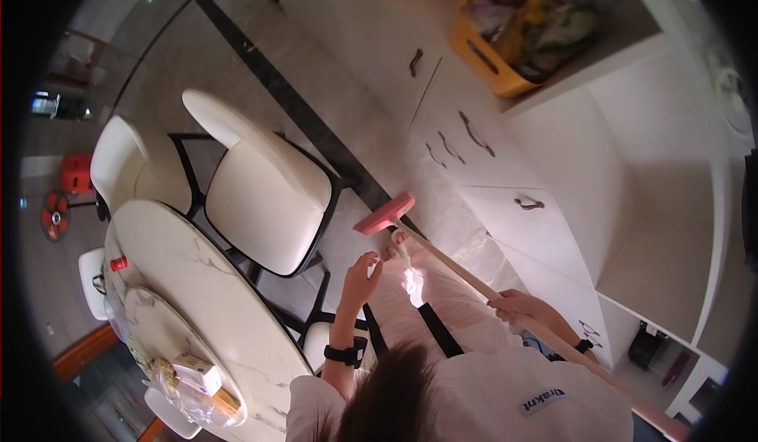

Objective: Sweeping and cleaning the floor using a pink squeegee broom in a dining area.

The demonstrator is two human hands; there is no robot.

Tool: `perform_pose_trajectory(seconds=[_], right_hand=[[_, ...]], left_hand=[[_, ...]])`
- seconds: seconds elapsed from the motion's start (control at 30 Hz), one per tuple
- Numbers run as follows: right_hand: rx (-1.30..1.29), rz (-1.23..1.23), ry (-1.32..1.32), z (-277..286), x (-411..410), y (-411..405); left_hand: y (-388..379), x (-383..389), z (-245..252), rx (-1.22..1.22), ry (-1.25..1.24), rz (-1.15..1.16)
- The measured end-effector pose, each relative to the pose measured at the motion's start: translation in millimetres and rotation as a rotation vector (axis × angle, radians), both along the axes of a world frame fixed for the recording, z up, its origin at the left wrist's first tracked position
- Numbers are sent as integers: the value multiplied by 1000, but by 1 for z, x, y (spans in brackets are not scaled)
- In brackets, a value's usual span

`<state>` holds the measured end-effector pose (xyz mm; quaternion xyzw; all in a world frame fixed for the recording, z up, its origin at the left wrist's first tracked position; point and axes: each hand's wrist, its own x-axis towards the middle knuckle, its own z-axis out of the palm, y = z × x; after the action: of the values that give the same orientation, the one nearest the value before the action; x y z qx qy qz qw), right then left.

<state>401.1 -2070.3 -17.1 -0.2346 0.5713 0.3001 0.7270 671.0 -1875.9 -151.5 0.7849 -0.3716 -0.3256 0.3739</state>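
My right hand [515, 308] is closed around the pale pole of a broom or floor squeegee [450, 263]; which of the two cannot be told. Its pink head [386, 213] is beside my feet, over a dark floor strip. The pole runs past my right side toward the lower right. Raised over the floor, my left hand [362, 279] holds nothing, with its fingers apart and slightly curled, between a white chair [266, 205] and my legs. Both wrists wear black bands.
On the left stands a marble-topped round table [237, 300], with a white box [197, 373] and plastic bags on its raised round tray. White cabinets [509, 217] with metal handles line the right, an orange basket [497, 74] of packages on them. A red fan [55, 216] is far left.
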Motion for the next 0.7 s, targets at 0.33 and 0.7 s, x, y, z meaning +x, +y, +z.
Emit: perform_pose_trajectory(seconds=[0.33,0.7], right_hand=[[-882,91,-760,83,7,51],[-1759,-779,-1526,303,-10,132]], left_hand=[[-85,-87,144,-473,150,-640],[-62,-151,133,-494,245,-676]])
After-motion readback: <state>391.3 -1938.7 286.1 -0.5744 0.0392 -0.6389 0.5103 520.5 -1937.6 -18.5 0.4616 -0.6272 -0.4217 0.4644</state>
